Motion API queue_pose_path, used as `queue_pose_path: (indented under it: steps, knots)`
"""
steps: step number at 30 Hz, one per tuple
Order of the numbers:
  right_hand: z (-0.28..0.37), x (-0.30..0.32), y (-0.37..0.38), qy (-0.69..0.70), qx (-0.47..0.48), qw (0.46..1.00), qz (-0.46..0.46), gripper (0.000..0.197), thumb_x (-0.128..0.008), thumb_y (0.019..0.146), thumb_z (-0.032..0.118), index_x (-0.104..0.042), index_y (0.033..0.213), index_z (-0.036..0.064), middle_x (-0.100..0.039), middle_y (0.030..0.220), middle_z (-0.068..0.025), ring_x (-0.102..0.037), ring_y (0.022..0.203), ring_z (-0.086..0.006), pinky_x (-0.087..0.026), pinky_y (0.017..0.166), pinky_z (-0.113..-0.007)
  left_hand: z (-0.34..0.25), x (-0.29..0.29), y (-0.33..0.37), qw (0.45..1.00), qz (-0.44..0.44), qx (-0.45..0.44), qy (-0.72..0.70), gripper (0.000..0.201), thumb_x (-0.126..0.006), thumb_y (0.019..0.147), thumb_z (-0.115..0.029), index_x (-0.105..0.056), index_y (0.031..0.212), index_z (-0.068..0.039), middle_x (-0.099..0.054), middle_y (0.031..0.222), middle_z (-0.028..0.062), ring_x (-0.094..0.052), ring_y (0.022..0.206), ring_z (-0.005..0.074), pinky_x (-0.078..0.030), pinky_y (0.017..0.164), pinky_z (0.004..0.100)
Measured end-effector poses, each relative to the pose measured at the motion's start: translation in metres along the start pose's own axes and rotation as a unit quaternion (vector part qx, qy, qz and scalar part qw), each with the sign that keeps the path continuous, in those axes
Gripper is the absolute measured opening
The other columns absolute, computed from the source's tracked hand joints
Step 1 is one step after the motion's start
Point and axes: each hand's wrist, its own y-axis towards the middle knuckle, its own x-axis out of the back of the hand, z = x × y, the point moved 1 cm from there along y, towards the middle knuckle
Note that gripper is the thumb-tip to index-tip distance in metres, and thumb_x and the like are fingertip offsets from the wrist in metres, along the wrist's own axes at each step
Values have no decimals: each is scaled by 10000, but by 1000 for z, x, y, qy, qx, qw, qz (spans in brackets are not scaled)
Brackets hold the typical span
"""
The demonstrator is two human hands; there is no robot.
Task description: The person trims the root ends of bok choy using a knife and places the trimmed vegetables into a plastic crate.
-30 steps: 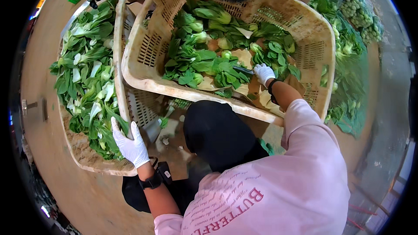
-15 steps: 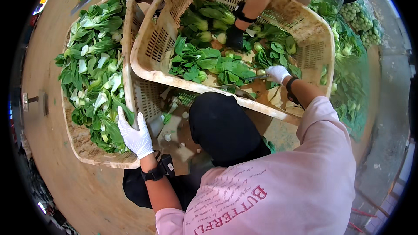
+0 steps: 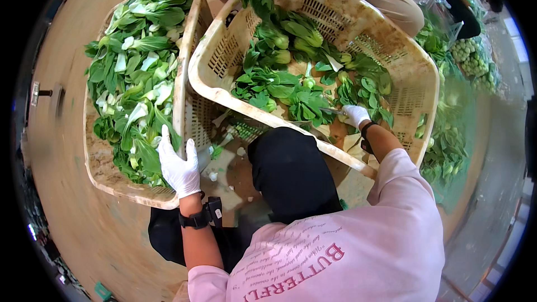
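The right hand is closed around a slim knife, its blade pointing left toward loose leafy greens in the right crate; that crate's near rim runs just nearside, with a bare tan stretch between. The left hand, thumb and fingers spread, grips nothing visible, beside the heaped greens at the left crate's right rim. A wedge of floor opens between the crates.

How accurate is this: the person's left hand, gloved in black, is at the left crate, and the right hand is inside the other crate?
Only the colour is wrong: the head view shows the left hand in a white glove.
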Motion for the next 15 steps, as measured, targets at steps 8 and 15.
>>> queue_pose_path:
  steps: [8,15]
  knots:
    - [18,-3,6,-50,-16,998,29,433,-750,669,244,-518,1006,101,-629,968,-118,-609,908,-315,-497,749,-417,-1,2,-1,1000,-12,-5,4,631,-684,755,-187,-434,1317,-47,-534,1211,193,-509,1095,361,-394,953,404]
    - [27,48,-5,107,-5,993,-48,415,-739,683,365,-552,953,112,-630,860,-145,-611,819,-335,-475,689,-384,1,5,-3,999,-9,10,-44,615,-667,771,-199,-430,1320,-52,-516,1223,179,-478,1123,362,-373,977,412]
